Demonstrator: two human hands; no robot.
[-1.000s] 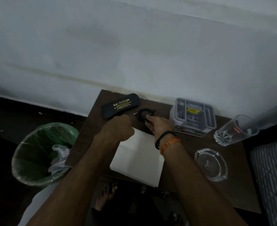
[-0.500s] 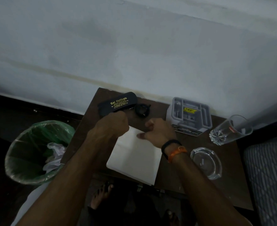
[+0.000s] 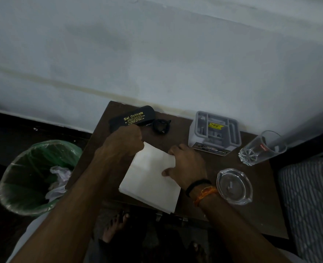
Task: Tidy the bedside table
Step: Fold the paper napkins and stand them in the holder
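The step in hand looks like squaring up the white paper (image 3: 149,177) on the tabletop (image 3: 251,211). To do it well, the person should slide the sheet flat rather than lift it by one corner, keep it from creasing, and line its edges up with the tabletop's front edge, since its near corner hangs slightly past that edge.

The right hand (image 3: 187,164) lies on the paper's right side, the thumb on top of the sheet and the fingers bent at its far right corner; it appears to pinch that edge. The left hand (image 3: 124,141) is curled into a fist at the paper's far left corner, just in front of the black glasses case (image 3: 132,117); whether it holds anything cannot be told.

A small dark round thing (image 3: 160,126) sits just right of the case. The grey box (image 3: 213,131), the drinking glass (image 3: 261,149) and the glass ashtray (image 3: 234,186) stand to the right of the paper, apart from both hands. A green-lined bin (image 3: 33,177) stands on the floor at the left.
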